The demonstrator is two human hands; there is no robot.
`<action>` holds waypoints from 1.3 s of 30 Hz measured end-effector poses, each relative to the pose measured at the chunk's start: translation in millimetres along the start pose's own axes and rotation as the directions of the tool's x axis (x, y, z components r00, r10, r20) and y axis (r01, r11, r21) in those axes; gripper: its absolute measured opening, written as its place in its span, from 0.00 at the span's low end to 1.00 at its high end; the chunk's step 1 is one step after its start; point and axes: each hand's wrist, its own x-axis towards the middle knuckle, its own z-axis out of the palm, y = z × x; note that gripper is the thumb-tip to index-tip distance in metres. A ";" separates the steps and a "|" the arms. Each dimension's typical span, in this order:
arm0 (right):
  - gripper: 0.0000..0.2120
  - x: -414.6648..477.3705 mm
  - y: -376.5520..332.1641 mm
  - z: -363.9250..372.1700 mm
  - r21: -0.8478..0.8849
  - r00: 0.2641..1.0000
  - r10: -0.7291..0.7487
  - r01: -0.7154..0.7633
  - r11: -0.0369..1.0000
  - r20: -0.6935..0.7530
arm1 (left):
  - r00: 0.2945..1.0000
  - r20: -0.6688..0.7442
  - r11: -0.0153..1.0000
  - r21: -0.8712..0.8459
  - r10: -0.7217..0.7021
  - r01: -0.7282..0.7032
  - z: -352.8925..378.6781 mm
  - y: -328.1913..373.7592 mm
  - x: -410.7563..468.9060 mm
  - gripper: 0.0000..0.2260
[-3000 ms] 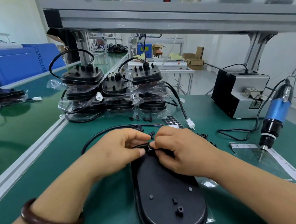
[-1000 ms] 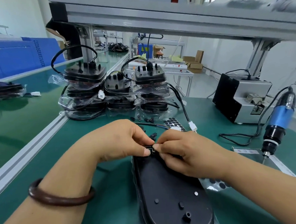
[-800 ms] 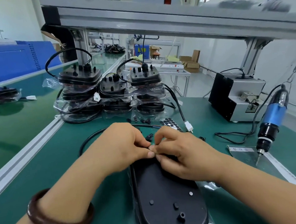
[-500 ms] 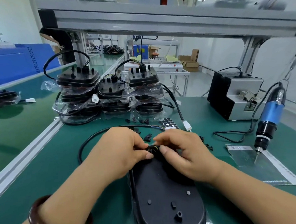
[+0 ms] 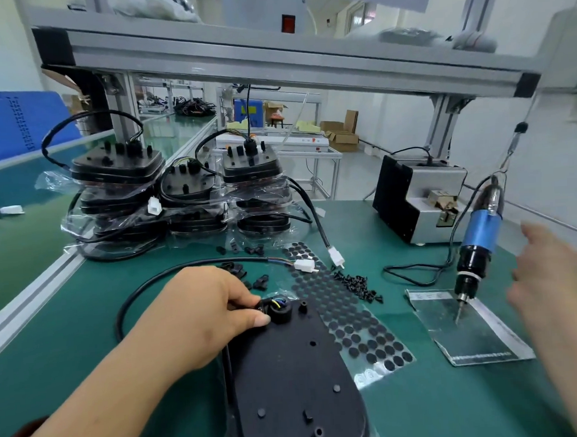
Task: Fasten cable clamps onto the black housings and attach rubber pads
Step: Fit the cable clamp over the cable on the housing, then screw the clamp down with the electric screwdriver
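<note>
A long black oval housing [image 5: 295, 378] lies on the green mat in front of me. At its far end a black cable clamp [image 5: 278, 310] sits over coloured wires. My left hand [image 5: 205, 316] pinches the clamp there, thumb against it. The housing's black cable [image 5: 143, 289] loops off to the left. A clear sheet of round black rubber pads [image 5: 346, 319] lies just right of the housing. My right hand [image 5: 547, 271], blurred, hovers with fingers spread beside the hanging blue electric screwdriver [image 5: 479, 245], holding nothing.
Stacks of bagged black housings [image 5: 179, 194] stand at the back. Loose clamps [image 5: 246, 274] and a small pile of black screws [image 5: 357, 285] lie between. A grey screw feeder box [image 5: 416, 198] sits at the right rear. A clear plastic bag [image 5: 466, 329] lies under the screwdriver tip.
My right hand has left the clamp and swung right to the screwdriver, uncovering the pad sheet and screws. My left hand stays on the clamp.
</note>
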 end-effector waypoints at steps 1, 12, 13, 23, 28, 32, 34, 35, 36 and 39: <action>0.08 1.2 7.3 2.9 0.013 0.996 0.088 -0.088 0.996 0.025 | 1.000 0.001 1.000 0.000 -0.003 0.003 -0.3 0.4 -0.3 0.10; 0.22 5.5 20.5 24.3 0.125 0.910 0.361 -0.390 0.912 0.203 | 1.000 0.000 0.999 -0.021 -0.029 0.029 0.0 -0.1 -0.9 0.09; 0.23 6.9 20.8 24.8 0.111 0.904 0.371 -0.400 0.910 0.214 | 1.000 0.002 0.999 -0.024 -0.031 0.031 -0.2 -0.2 -1.0 0.09; 0.24 13.6 24.1 23.2 0.146 0.890 0.379 -0.423 0.894 0.255 | 0.999 0.015 1.000 -0.007 -0.029 0.029 -0.7 -1.2 -1.0 0.08; 0.22 13.1 26.3 21.7 0.180 0.892 0.380 -0.428 0.886 0.246 | 1.000 -0.002 1.000 0.029 0.006 -0.006 -2.3 -0.4 -1.3 0.07; 0.21 12.9 26.2 19.7 0.202 0.887 0.387 -0.439 0.875 0.252 | 1.000 0.004 1.000 0.012 0.003 -0.003 -5.8 -1.7 -1.5 0.07; 0.20 12.9 25.9 18.7 0.227 0.888 0.387 -0.442 0.868 0.250 | 1.000 0.010 1.000 0.002 -0.004 0.004 -6.7 -1.0 -2.5 0.07; 0.21 12.6 25.6 18.2 0.242 0.886 0.387 -0.446 0.862 0.254 | 1.000 0.010 1.000 0.002 -0.011 0.011 -6.7 -3.3 -1.6 0.08; 0.21 12.1 25.2 17.5 0.253 0.883 0.389 -0.452 0.856 0.261 | 1.000 -0.004 1.000 0.009 -0.008 0.008 -6.7 -5.1 -1.2 0.10; 0.24 12.4 25.0 14.4 0.273 0.870 0.402 -0.476 0.836 0.284 | 1.000 -0.005 1.000 -0.008 -0.022 0.022 -2.6 -22.2 3.8 0.16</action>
